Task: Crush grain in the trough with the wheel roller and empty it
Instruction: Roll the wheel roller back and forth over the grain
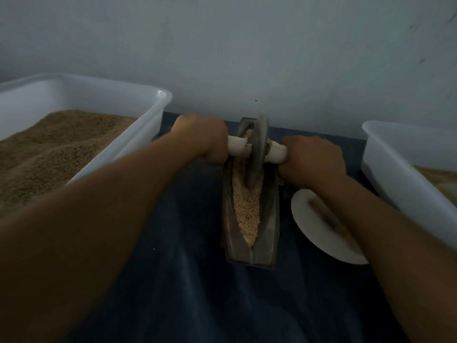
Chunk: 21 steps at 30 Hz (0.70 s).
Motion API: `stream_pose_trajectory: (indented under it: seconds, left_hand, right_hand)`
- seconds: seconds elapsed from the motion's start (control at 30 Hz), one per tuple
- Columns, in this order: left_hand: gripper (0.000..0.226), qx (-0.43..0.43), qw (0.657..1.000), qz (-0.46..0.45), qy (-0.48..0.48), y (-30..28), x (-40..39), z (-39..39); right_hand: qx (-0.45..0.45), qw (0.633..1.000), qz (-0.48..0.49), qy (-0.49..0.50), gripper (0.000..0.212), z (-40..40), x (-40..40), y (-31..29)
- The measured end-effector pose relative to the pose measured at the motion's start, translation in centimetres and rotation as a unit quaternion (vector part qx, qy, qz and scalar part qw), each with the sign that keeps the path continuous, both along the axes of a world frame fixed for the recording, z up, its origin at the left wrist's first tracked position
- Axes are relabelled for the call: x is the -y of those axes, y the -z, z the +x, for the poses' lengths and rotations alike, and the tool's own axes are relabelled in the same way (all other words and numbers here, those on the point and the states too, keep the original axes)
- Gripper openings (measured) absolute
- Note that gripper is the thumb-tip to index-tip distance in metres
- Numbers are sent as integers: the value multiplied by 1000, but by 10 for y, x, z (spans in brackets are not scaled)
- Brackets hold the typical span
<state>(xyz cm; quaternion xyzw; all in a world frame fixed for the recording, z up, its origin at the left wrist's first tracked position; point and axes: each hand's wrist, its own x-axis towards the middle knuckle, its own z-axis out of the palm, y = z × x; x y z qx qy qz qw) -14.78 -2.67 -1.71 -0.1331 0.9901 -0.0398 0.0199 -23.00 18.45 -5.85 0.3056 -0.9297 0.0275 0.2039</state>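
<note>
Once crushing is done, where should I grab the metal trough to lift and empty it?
Likely by its long outer walls near mid-length, one hand from each side. The trough is narrow and boat-shaped, and its open top holds grain, so keep fingers outside.

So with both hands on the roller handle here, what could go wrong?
The wheel sits at the trough's far end, where grain is heaped to the rim, so a hard stroke may spill some onto the blue cloth. The right hand works just above the white scoop and could knock it.
</note>
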Motion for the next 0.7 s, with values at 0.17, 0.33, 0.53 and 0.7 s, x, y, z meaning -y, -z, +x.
stream_pose_trajectory:
  seconds: [0.17,0.33,0.53,0.7]
  left_hand:
    - [43,122,992,10,19,-11,-1,-25]
    - [43,139,990,26,4,-15,3,-36]
    - [40,61,997,33,21,-4,7,-24]
    - [41,-22,1000,19,12,5,7,0]
  right_hand:
    - [83,995,60,-7,24,-28,8,-10]
    - [182,979,90,-16,24,-43,15,-19]
    - [135,986,96,-16,26,-36,13,-20]
    - [47,997,59,-23,19,-10,7,-15]
